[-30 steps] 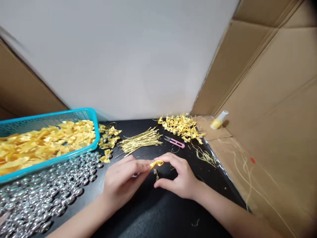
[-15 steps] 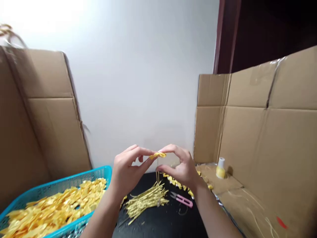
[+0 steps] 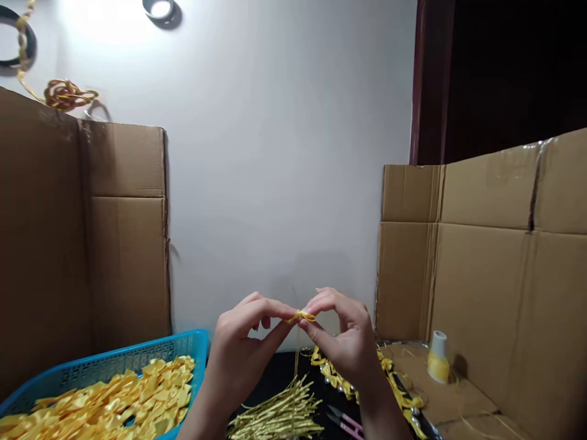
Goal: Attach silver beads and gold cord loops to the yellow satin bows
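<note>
A small yellow ribbon bow [image 3: 301,315] is pinched between my two hands, above the black work surface. My left hand [image 3: 243,345] grips its left end with thumb and forefinger. On the other side, my right hand [image 3: 346,339] has its thumb and fingertips closed on the right loop. A thin needle-like tip [image 3: 294,290] sticks up just above the bow. Yellow thread [image 3: 296,354] hangs down from it toward a bundle of gold strips [image 3: 279,415]. Pink-handled thread snips [image 3: 346,423] lie below my right hand, partly cut off by the frame.
At left stands a blue plastic basket [image 3: 200,345] of yellow ribbon pieces [image 3: 151,391]. A string of yellow bows and silvery beads [image 3: 337,380] lies behind my right wrist. A cone of yellow thread [image 3: 438,360] stands at right. Cardboard panels [image 3: 481,293] flank both sides.
My view has tilted up and shifted left. My right thumb has come up from the hanging thread to the bow, and a needle-like tip now shows above it.
</note>
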The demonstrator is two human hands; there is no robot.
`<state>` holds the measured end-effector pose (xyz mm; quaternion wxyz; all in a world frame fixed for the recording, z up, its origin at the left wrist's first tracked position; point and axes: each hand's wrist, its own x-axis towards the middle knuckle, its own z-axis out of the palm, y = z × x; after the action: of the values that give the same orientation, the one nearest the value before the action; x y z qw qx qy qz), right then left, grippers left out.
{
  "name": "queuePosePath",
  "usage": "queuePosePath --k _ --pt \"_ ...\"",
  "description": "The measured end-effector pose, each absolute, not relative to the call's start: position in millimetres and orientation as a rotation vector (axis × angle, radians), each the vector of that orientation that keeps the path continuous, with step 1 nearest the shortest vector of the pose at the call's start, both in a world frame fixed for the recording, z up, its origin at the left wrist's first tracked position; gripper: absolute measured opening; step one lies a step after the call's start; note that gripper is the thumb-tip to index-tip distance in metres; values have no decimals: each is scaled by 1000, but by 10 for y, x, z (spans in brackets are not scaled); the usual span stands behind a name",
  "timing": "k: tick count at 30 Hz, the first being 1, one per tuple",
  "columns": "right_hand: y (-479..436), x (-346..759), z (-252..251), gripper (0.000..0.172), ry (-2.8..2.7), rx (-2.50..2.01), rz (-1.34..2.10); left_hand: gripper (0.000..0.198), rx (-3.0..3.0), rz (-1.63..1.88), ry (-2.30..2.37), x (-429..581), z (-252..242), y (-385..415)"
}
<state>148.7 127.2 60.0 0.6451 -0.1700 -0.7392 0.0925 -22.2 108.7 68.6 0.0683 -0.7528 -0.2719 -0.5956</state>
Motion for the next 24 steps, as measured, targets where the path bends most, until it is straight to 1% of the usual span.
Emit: queuePosePath --k 3,6,8,11,13,19,22,24 --pt "1258 1521 603 12 -1691 -455 394 12 -2274 -1777 -819 -237 679 1083" --pt "1228 1572 616 25 -1700 -437 723 10 -2274 -1729 -803 -224 673 1074" --pt "1212 1581 615 25 -1678 -473 845 8 -2285 -1670 -798 -198 672 1070" --pt "1203 1546 593 14 -1621 -584 849 8 -2274 -1602 -780 -148 673 1073" --pt "1211 1509 571 10 -1569 -610 814 10 -2256 -1567 -740 -125 672 1089" --pt "1281 1492 542 14 -1367 -562 887 12 -2351 -1430 -609 -96 593 1270" --pt "1338 1601 551 18 -1201 -539 923 14 -2494 -1326 -632 -50 509 1386" --pt "1384 1693 557 17 -1158 -538 896 12 -2578 -1331 -704 -9 461 1437"
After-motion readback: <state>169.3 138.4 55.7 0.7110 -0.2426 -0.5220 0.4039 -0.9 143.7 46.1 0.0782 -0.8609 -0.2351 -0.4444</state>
